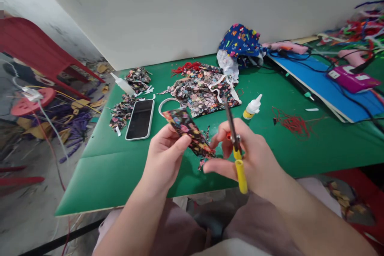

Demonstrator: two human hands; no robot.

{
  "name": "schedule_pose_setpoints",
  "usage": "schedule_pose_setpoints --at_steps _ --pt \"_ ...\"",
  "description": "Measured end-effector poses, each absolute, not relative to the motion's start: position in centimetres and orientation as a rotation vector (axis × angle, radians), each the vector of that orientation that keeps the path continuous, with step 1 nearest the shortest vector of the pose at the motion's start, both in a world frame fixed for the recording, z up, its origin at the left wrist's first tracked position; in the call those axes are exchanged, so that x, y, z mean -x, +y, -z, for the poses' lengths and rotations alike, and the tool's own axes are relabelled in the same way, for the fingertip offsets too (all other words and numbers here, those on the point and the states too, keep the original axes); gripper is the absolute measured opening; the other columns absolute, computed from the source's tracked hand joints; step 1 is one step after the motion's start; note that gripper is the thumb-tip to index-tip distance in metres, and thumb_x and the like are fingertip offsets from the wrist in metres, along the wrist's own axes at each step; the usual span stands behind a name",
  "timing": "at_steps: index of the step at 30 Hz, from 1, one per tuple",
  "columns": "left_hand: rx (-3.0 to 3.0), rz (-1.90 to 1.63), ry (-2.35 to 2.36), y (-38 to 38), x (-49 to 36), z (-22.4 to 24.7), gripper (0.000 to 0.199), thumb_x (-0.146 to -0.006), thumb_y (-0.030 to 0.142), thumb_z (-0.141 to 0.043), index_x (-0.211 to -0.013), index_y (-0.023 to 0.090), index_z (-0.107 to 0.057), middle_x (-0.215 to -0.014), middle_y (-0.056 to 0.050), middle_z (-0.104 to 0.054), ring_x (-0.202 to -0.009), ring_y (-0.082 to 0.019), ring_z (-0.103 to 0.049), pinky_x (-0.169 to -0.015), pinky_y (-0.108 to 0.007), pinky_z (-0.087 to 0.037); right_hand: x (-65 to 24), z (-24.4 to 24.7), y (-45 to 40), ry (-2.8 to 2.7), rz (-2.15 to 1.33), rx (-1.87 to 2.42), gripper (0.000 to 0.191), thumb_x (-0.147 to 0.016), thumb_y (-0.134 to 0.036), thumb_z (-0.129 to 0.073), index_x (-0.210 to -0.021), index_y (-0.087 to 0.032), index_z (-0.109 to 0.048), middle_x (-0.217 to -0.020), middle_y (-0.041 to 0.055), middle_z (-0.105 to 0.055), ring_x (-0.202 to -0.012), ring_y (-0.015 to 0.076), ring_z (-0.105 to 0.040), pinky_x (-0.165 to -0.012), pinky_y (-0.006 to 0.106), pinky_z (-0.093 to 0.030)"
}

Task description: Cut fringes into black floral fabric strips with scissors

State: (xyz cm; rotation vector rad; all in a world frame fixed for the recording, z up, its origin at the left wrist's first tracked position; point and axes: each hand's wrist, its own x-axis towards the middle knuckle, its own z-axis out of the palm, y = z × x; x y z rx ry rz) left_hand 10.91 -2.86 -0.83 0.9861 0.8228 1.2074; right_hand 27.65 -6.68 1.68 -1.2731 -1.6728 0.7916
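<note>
My left hand (168, 152) is closed, pinching a strip of dark floral fabric (192, 130) between thumb and fingers above the green table. In my right hand (249, 152) is a pair of scissors (238, 154) with yellow handles, blades pointing up and away. The right thumb and fingertips reach to the strip's lower end, where small fabric scraps (202, 164) show; whether they touch it I cannot tell. Just beyond the strip lie a white ring (163, 106) and a heap of floral fabric (196, 94) with white tape on it.
A phone (140, 119), a slim white bottle (122, 84) and fabric scraps (120, 114) are at left on the green table (99, 172). A small glue bottle (253, 107) and tangled red thread (295, 122) lie right. Behind are blue printed cloth (241, 44), a blue folder (324, 88) and cables.
</note>
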Motion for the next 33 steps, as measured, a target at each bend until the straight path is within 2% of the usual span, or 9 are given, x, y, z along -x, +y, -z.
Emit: schedule_pose_setpoints --at_steps 3,6,12,17,22,25,33 --pt "-0.902 -1.331 0.795 -2.9 -10.6 0.3 0.017 -0.065 0.027 -0.079 -0.076 0.02 -0.068 -0.067 0.003 -0.066 -0.06 -0.009 -0.061 -0.057 -0.017 -0.051 -28.2 -2.3 -6.6 -1.828 -0.56 1.31 0.061 -0.058 -0.07 -0.064 -0.09 -0.021 -0.046 -0.076 -0.001 -0.062 -0.057 0.0112 -0.054 -0.051 0.023 -0.043" --pt "-0.881 -1.386 0.786 -2.9 -10.3 -0.3 0.02 -0.061 0.029 -0.082 -0.074 0.022 -0.068 -0.065 0.004 -0.066 -0.058 -0.009 -0.062 -0.055 -0.016 -0.053 -28.8 -2.3 -6.5 -2.03 -0.341 1.373 0.072 -0.055 -0.077 -0.059 -0.093 -0.017 -0.048 -0.075 0.002 -0.06 -0.062 0.0148 -0.055 -0.055 0.026 -0.042" --pt "-0.896 -1.417 0.727 -3.3 -10.2 -0.8 0.019 -0.06 0.026 -0.083 -0.072 0.022 -0.069 -0.066 0.005 -0.069 -0.059 -0.006 -0.064 -0.058 -0.011 -0.053 -29.0 -1.3 -6.8 -2.228 -0.138 1.357 0.068 -0.063 -0.078 -0.052 -0.093 -0.017 -0.049 -0.069 0.0004 -0.058 -0.061 0.0167 -0.057 -0.051 0.026 -0.036" --pt "-0.888 -1.413 0.751 -3.4 -10.5 -0.8 0.018 -0.059 0.025 -0.083 -0.07 0.022 -0.069 -0.063 0.006 -0.07 -0.054 -0.005 -0.063 -0.051 -0.007 -0.05 -28.6 -1.2 -7.0 -2.235 -0.096 1.413 0.06 -0.068 -0.076 -0.049 -0.086 -0.019 -0.049 -0.054 -0.0057 -0.052 -0.047 0.0131 -0.053 -0.044 0.025 -0.026" --pt "-0.881 -1.41 0.769 -3.6 -10.5 -0.6 0.019 -0.06 0.024 -0.083 -0.071 0.021 -0.068 -0.063 0.005 -0.069 -0.054 -0.005 -0.063 -0.051 -0.007 -0.05 -28.2 -1.2 -6.9 -2.211 -0.033 1.404 0.061 -0.068 -0.078 -0.046 -0.081 -0.019 -0.051 -0.05 -0.0068 -0.051 -0.042 0.0115 -0.051 -0.043 0.026 -0.023" --pt "-0.891 -1.39 0.766 -3.6 -10.5 -0.6 0.02 -0.06 0.025 -0.083 -0.072 0.021 -0.067 -0.063 0.004 -0.069 -0.055 -0.007 -0.064 -0.055 -0.011 -0.053 -28.1 -1.2 -6.8 -2.193 -0.042 1.382 0.062 -0.069 -0.079 -0.043 -0.078 -0.018 -0.051 -0.046 -0.0075 -0.048 -0.04 0.0105 -0.05 -0.042 0.025 -0.023" --pt "-0.882 -1.358 0.78 -3.5 -10.6 -0.5 0.021 -0.059 0.025 -0.083 -0.071 0.021 -0.066 -0.06 0.004 -0.067 -0.055 -0.007 -0.063 -0.054 -0.012 -0.052 -28.0 -1.2 -6.9 -2.179 -0.02 1.376 0.062 -0.07 -0.079 -0.043 -0.078 -0.018 -0.051 -0.046 -0.0062 -0.049 -0.04 0.0102 -0.049 -0.043 0.024 -0.022"
